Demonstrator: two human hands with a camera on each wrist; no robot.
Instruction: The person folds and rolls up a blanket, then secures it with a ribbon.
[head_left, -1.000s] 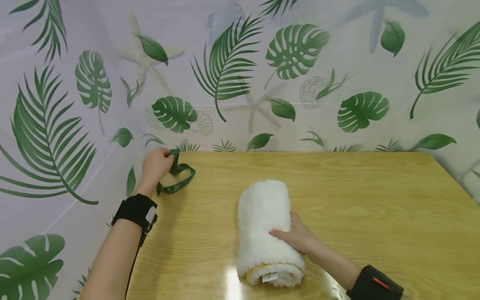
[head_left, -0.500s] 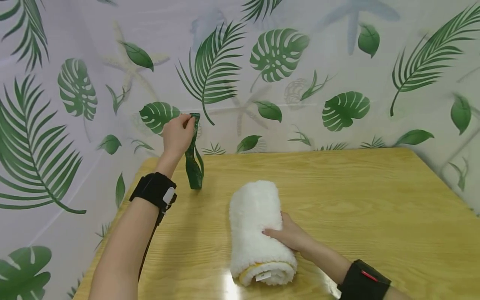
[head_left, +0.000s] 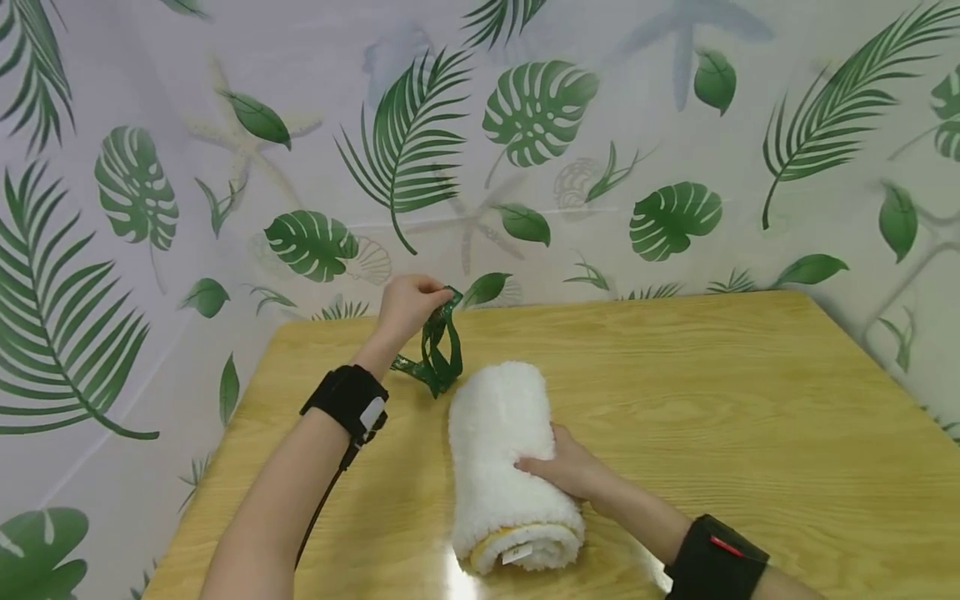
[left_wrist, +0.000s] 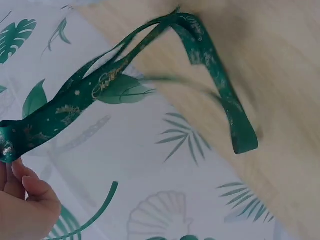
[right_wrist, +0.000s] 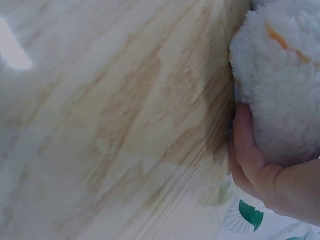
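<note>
My left hand [head_left: 408, 310] pinches one end of a dark green ribbon [head_left: 442, 379] just beyond the far end of a fluffy white roll [head_left: 501, 450]. Loops of the ribbon hang from the fingertips; gold and white print shows on it in the left wrist view, where thumb and fingers [left_wrist: 27, 187] hold it at the left edge. The roll looks like a rolled-up plush towel or blanket, with a yellow edge and a small white tag [head_left: 517, 552] at its near end. My right hand [head_left: 573, 468] grips the roll's right side, thumb on top, some fingers hidden.
The roll lies on a wood-grain table [head_left: 712, 392]. A white curtain-like sheet [head_left: 315, 175] with green leaf print stands behind the table and along its left side. A black cable [head_left: 322, 508] runs from the left wrist band [head_left: 348, 404].
My left hand has carried the ribbon rightward from the table's far left corner, up and then down toward the roll's far end. The right hand keeps its hold on the roll.
</note>
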